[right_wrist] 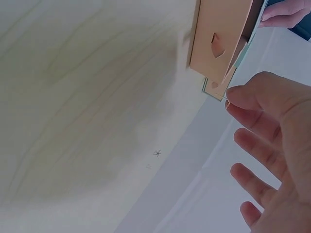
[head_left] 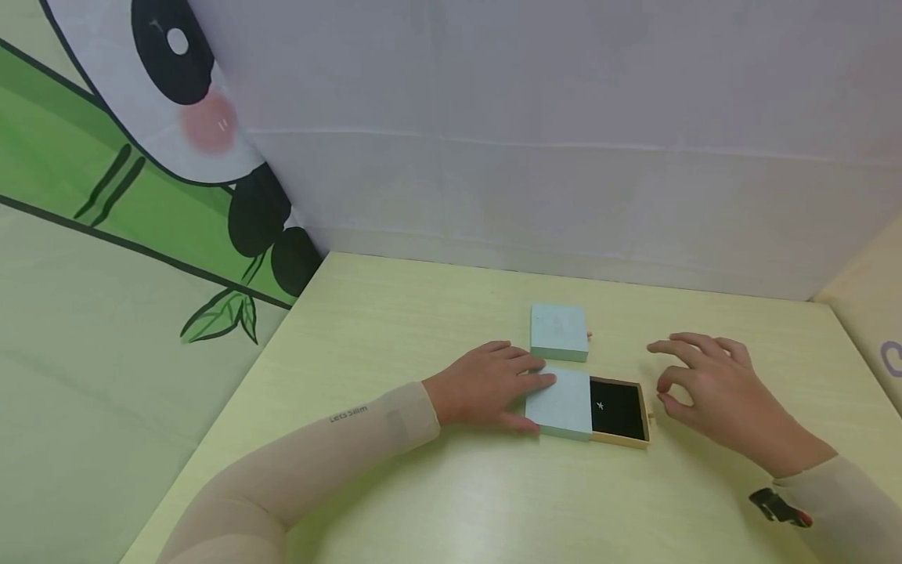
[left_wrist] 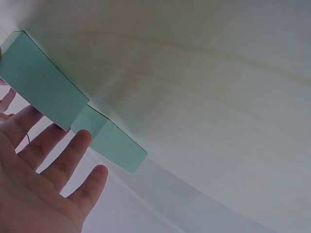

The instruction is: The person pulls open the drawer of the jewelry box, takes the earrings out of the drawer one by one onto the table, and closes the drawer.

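In the head view a pale blue sliding box (head_left: pixel 560 403) lies with its black-lined drawer (head_left: pixel 623 423) pulled partly out to the right. A small star-like silver mark or piece shows on the lining. My left hand (head_left: pixel 489 388) rests on the box's left end, fingers extended, thumb at the near corner. My right hand (head_left: pixel 726 399) is raised to the right of the drawer. Its thumb and index finger (right_wrist: pixel 248 94) pinch something thin and pale, too small to identify; the other fingers are spread.
A second pale blue box (head_left: pixel 559 330), closed, with a small pull tab at its right, sits just behind the first. The pale wooden table (head_left: pixel 395 313) meets a white cloth wall (head_left: pixel 493 196). A tiny star-like shape (right_wrist: pixel 157 153) appears against the tabletop in the right wrist view.
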`<state>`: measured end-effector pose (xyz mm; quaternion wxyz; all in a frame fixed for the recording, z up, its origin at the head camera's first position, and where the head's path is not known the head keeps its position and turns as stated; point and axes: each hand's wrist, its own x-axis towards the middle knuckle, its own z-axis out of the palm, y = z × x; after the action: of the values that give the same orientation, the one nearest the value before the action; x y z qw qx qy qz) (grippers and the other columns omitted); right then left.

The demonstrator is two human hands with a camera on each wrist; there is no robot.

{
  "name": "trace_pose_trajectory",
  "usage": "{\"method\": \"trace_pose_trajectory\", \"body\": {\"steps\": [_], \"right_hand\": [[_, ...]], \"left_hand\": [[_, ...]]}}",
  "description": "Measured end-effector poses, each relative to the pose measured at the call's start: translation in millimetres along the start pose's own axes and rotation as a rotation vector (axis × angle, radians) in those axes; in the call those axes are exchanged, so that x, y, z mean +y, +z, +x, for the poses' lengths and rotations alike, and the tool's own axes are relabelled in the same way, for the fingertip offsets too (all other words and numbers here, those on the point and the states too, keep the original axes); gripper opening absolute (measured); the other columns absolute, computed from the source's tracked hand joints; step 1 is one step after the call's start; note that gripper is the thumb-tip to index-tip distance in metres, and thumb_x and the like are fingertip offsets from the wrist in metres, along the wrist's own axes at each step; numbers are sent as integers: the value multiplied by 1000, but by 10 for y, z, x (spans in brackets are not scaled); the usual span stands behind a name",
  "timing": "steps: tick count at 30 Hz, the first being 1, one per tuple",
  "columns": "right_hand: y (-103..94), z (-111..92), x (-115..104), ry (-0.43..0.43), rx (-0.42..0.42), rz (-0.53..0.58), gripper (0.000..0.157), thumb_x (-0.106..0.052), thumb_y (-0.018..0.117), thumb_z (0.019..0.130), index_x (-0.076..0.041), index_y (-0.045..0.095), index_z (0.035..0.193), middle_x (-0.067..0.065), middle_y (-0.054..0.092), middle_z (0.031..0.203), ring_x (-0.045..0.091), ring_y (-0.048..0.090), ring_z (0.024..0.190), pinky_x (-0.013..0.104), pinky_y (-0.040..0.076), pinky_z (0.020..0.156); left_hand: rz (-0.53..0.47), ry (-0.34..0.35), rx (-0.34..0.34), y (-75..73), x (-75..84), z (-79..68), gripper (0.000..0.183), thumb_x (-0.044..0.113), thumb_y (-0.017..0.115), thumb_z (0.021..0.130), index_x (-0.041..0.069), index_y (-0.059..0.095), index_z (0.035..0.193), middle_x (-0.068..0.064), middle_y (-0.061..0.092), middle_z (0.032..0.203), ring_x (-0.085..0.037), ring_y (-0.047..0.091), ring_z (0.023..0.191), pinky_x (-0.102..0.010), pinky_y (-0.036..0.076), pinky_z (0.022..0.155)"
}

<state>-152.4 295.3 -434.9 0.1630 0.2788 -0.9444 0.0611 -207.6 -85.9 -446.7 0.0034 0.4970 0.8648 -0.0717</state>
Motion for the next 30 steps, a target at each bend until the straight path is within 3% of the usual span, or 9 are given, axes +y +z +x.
{"method": "trace_pose_trajectory", "body": {"steps": [21, 30], "right_hand": [[95, -113, 196, 101, -112, 4, 26, -12, 101, 85, -29, 81, 79, 18, 79, 145, 52, 62, 143, 83, 42, 108], [154, -178, 275, 86, -76, 7, 31, -11, 102, 81, -31, 79, 77, 18, 80, 142, 51, 65, 138, 82, 44, 104]], "left_hand": [[9, 1, 10, 24, 3, 5, 85, 83, 62, 111, 32, 54, 178, 5, 62, 178, -20, 60, 166, -42, 45, 143], [12, 5, 19, 20, 0, -4, 85, 84, 62, 110, 32, 55, 178, 5, 63, 177, -20, 61, 165, -42, 46, 142]]}}
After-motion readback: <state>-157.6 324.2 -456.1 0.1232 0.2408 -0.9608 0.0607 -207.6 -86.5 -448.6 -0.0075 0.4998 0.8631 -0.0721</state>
